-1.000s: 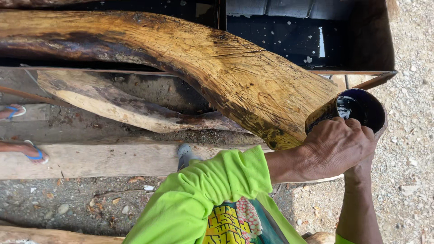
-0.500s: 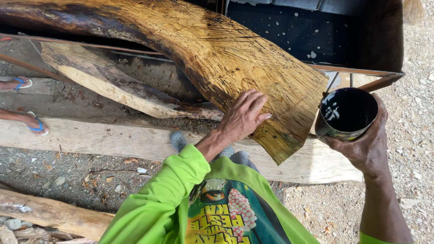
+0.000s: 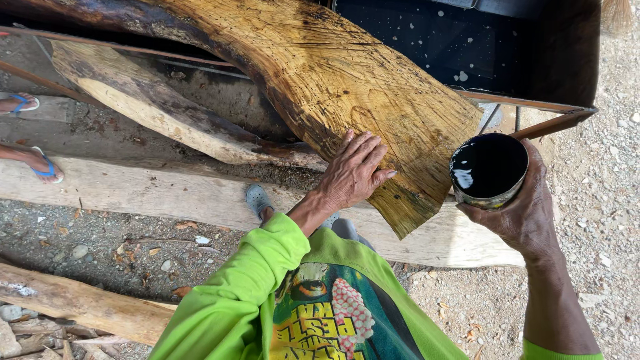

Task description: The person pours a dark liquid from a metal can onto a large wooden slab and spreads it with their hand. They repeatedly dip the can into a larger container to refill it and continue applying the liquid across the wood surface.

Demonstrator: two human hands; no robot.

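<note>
The left hand (image 3: 352, 175) lay flat on the curved wooden slab (image 3: 360, 100), its fingers (image 3: 371, 155) spread wide and gripping nothing, palm pressed near the slab's lower end. The right hand (image 3: 523, 212) was wrapped around a metal can (image 3: 489, 171) of glossy black liquid, held upright just beside the slab's right edge. The slab leaned across a pale timber beam (image 3: 167, 197), with a smaller plank (image 3: 167, 117) lying behind it. A dark metal trough (image 3: 567, 60) stood beyond, on gravel ground (image 3: 600, 200).
</note>
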